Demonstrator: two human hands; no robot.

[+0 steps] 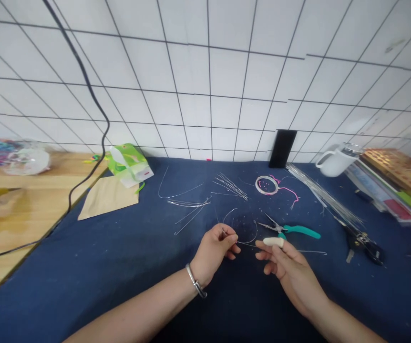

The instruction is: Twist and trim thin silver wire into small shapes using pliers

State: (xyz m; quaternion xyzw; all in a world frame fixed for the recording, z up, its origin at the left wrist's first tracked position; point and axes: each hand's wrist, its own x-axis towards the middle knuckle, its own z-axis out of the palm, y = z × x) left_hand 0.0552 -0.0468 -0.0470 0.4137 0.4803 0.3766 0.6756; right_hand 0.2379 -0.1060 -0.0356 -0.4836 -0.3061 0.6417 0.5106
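My left hand [217, 245], with a silver bangle on its wrist, is closed with thumb and fingertips pinched on thin metal wire. That wire [247, 244] stretches across to my right hand [284, 259], and a straight end comes out on its far side. A curved piece rises near the left fingertips. My right fingers are closed around the wire, and one wears a white finger cot [273, 241]. Just beyond the right hand lie teal-handled needle-nose pliers [298, 231], jaws apart. What sits exactly inside the left pinch is too small to make out.
Cut wires [231, 186] lie on the blue cloth [112, 267]. Behind the pliers is a white ring with pink cord [267, 186]. To the right are a long wire bundle [320, 193], black-handled cutters [364, 245], a white mug [336, 160] and stacked books [402, 186]. A black cable [87, 83] hangs left.
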